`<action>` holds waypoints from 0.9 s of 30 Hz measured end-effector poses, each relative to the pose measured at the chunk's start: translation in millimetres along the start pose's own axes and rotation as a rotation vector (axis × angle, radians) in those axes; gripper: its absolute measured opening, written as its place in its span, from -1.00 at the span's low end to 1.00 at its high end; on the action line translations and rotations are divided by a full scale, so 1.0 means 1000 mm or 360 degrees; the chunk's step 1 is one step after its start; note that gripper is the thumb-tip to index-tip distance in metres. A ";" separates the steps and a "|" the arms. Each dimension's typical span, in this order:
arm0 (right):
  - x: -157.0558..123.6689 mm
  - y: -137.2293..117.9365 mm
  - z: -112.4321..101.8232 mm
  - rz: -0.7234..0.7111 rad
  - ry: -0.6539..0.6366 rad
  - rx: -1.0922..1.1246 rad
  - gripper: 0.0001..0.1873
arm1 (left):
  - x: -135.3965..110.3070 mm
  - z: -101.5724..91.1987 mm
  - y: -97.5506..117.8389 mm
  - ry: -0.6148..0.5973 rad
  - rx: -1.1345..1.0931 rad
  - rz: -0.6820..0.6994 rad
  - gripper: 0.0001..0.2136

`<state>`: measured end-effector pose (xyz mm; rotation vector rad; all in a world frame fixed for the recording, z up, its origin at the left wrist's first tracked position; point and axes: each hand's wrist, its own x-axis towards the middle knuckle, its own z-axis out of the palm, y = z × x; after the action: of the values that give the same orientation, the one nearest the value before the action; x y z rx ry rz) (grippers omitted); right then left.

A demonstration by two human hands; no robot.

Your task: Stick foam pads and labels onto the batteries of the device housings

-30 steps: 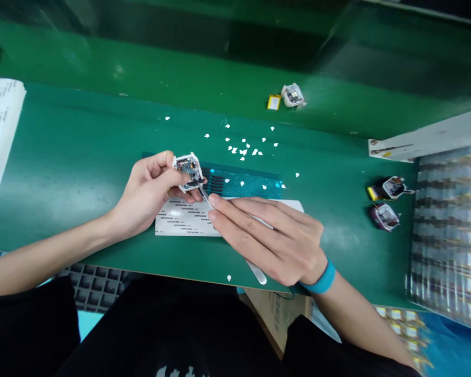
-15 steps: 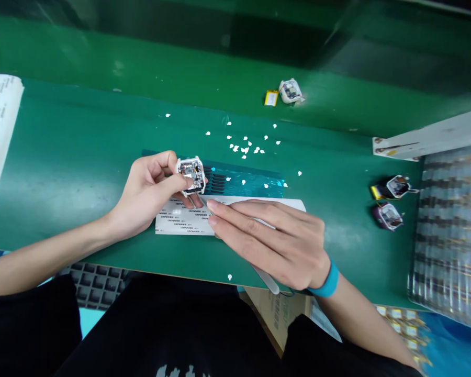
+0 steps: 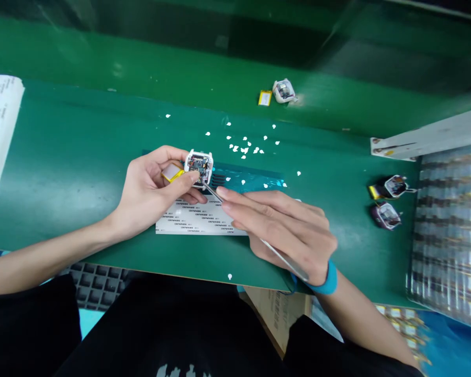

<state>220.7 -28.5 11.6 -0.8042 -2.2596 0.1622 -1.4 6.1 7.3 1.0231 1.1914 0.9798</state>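
Note:
My left hand (image 3: 147, 180) is closed around a white watch case (image 3: 209, 166) whose open side shows a circuit board. Its thumb presses at the case's lower edge. A yellow-edged battery (image 3: 171, 173) lies between the left fingers, beside the case. My right hand (image 3: 286, 222) grips metal tweezers (image 3: 278, 254), their tip touching or very close to the lower right of the case. Below the case lies a printed white adhesive sheet (image 3: 200, 226), partly under the right hand. Blue film (image 3: 255, 177) with black strips (image 3: 219, 180) is just behind it.
Small white stickers (image 3: 245, 151) are scattered over the green table (image 3: 82, 136). Another white watch case (image 3: 284, 91) with a battery (image 3: 264, 98) sits at the back. Two dark cases (image 3: 388, 215) stand at right, beside stacked clear trays (image 3: 447, 235). A white sheet (image 3: 0, 131) lies far left.
The watch case has moved slightly right and turned, and the battery now shows beside it. My right hand has shifted right, with the tweezers' tip now at the case's lower right.

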 end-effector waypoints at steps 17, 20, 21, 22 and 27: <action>-0.005 0.004 0.003 -0.0053 0.0042 -0.0164 -0.66 | 0.064 -0.046 -0.009 0.0438 0.0379 0.0379 -0.65; -0.004 0.008 0.005 -0.0226 0.0044 -0.0294 -0.71 | 0.089 -0.072 -0.008 0.0474 0.0705 0.0470 -0.58; -0.004 0.008 0.006 -0.0262 0.0070 -0.0325 -0.73 | 0.093 -0.078 -0.007 0.0452 0.0791 0.0537 -0.58; -0.003 0.009 0.006 -0.0288 0.0097 -0.0350 -0.76 | 0.095 -0.082 -0.007 0.0417 0.0852 0.0603 -0.63; 0.000 0.009 0.006 -0.0381 0.0224 -0.0429 -0.84 | 0.094 -0.084 -0.009 0.0263 0.0968 0.0621 -0.84</action>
<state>221.0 -20.9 4.5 -0.6498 -2.2482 -0.3069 -73.9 102.2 -31.4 1.7305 1.5063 1.0361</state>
